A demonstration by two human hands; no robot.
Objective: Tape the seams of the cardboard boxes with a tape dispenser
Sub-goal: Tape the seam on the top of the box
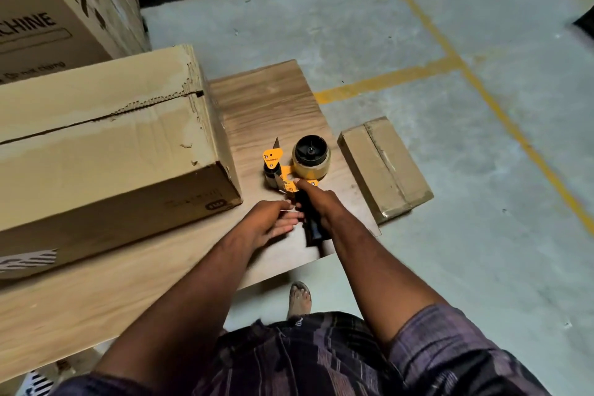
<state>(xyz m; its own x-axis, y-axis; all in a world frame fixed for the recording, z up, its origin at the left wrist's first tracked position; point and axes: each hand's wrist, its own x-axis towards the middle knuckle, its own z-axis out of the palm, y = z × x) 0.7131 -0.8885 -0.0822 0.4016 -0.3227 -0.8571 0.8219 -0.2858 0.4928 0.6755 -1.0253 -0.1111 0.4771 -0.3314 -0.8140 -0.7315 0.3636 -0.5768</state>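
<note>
Centre frame: right hand grips the yellow tape dispenser by its handle on the counter; left hand, fingers straight, lies just beside.

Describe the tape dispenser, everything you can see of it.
The tape dispenser has a yellow-orange frame, a black handle, a black hub carrying a roll of pale tape, and a roller at its front. It appears to lie on its side on the wooden table, hub up, beside the large cardboard box. The right hand grips the handle; the left hand reaches it with straight fingers, contact blurred.
</note>
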